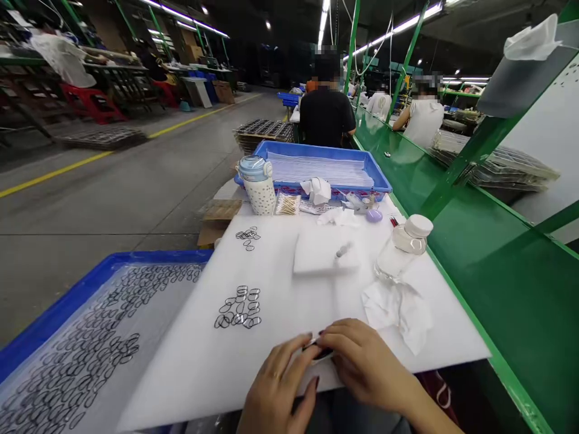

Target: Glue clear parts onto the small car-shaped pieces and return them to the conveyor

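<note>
At the near edge of the white foam-covered table (181, 367), my left hand (278, 386) and my right hand (364, 358) meet over a small black-and-white piece (322, 355). Fingers of both hands close on it from either side and hide most of it, so its kind cannot be made out. Ahead and to the left lies a cluster of thin black oval rings (239, 308). A smaller group of rings (248, 236) is farther back. Crumpled white tissue (398, 310) rests to the right of my right hand.
A lidded jar (400, 248) stands right of a white foam block (323, 253) bearing a small tube (344, 250). Farther back are a spotted bottle (259, 187), cotton swabs (288, 204) and a blue tray (316, 172). Another blue tray (149, 256) at left holds several rings. Co-workers sit ahead.
</note>
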A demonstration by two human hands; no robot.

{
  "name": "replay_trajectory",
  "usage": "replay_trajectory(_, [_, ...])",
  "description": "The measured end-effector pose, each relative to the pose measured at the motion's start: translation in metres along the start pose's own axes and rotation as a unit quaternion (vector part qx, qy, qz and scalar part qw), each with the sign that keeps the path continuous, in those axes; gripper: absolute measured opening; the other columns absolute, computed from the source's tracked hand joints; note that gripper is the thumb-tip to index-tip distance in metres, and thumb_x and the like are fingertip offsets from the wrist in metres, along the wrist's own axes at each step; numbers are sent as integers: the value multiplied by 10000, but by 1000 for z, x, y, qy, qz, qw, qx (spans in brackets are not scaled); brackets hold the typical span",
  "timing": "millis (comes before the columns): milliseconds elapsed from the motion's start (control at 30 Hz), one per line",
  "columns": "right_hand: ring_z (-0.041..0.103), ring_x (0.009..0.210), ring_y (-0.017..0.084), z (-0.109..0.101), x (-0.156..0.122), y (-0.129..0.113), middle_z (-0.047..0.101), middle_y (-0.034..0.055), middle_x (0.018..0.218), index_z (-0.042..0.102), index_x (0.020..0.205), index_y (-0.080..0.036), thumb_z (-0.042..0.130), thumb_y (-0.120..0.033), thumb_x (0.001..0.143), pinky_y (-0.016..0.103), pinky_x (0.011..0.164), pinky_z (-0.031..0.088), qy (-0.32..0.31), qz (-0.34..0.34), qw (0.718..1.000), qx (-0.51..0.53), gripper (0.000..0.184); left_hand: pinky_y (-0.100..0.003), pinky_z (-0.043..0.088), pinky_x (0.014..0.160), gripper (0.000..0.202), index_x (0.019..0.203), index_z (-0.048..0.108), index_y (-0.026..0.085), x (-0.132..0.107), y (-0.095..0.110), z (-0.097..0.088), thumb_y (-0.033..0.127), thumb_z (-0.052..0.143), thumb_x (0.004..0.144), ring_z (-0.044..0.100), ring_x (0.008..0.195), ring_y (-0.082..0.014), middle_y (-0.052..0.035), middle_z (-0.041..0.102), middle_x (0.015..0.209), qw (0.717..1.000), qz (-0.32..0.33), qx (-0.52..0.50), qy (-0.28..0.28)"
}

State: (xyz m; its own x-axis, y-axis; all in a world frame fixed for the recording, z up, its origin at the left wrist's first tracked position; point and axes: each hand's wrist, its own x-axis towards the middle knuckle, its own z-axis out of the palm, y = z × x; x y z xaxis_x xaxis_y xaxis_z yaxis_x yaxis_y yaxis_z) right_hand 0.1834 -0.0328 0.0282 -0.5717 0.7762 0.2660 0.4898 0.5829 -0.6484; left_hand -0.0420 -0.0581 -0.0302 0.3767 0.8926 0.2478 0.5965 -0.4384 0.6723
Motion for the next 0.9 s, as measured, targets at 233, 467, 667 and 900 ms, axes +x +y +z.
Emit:
replay_trajectory(233, [655,986,242,-32,52,14,684,107,1120,553,1216,-197,596,-295,903,397,849,528,268,143,953,-26,331,-319,605,897,463,1314,580,264,21,11,7,129,591,871,701,1067,-226,-74,694,1195,995,42,21,89])
replay_trajectory(467, [573,643,212,-43,110,38,594,33,647,544,799,-192,468,-400,991,304,647,364,126,231,961,-89,293,-438,590,962,703,1341,613,293,39,23,1,70,753,689,659,1147,-289,-91,533,1480,995,26,-41,-82])
replay_trajectory(667, [623,1033,245,-51,79,8,683,63,995,642,945,-201,471,-409,999,350,857,442,197,159,965,74,275,-493,545,1012,637,1284,653,256,44,26,-7,159,832,680,608,1181,-298,-92,660,1306,996,36,-50,-61])
replay_trajectory(900, [409,623,151,8,-11,-19,438,-14,675,629,886,-226,616,-392,889,295,594,338,431,61,826,359,166,-455,580,868,485,1130,723,277,48,46,8,262,854,663,668,1022,-276,-50,724,1146,998,17,-51,-22])
